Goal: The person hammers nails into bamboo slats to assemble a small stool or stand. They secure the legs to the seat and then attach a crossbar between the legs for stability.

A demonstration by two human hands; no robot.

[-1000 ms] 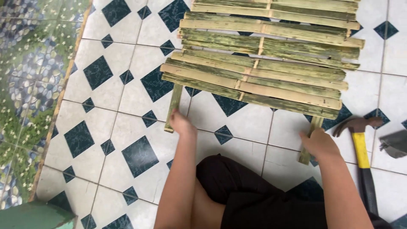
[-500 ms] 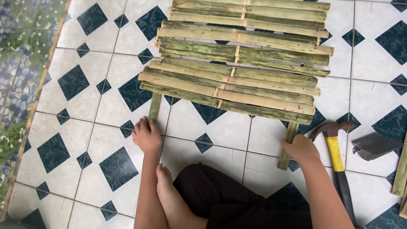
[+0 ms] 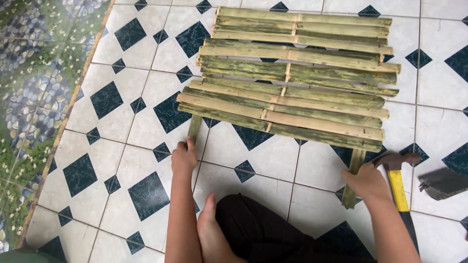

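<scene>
A rack of green and tan bamboo slats [image 3: 297, 73] lies flat on a white tiled floor [image 3: 122, 126] with dark blue diamonds. Two bamboo rails stick out toward me beneath the slats. My left hand [image 3: 184, 157] grips the end of the left rail [image 3: 194, 128]. Over at the rack's other corner, my right hand [image 3: 366, 181] closes around the right rail [image 3: 352, 175]. My bare foot [image 3: 210, 229] and dark-clothed leg sit between my arms.
A claw hammer with a yellow handle [image 3: 399, 187] lies on the tiles just right of my right hand. A grey metal blade [image 3: 443, 182] lies beyond it at the right edge. A pebble-patterned floor strip [image 3: 29, 97] runs along the left.
The view has shifted, so the rack sits lower and more to the right in the frame. My hands stay on the two rail ends, and my foot has come into view.
</scene>
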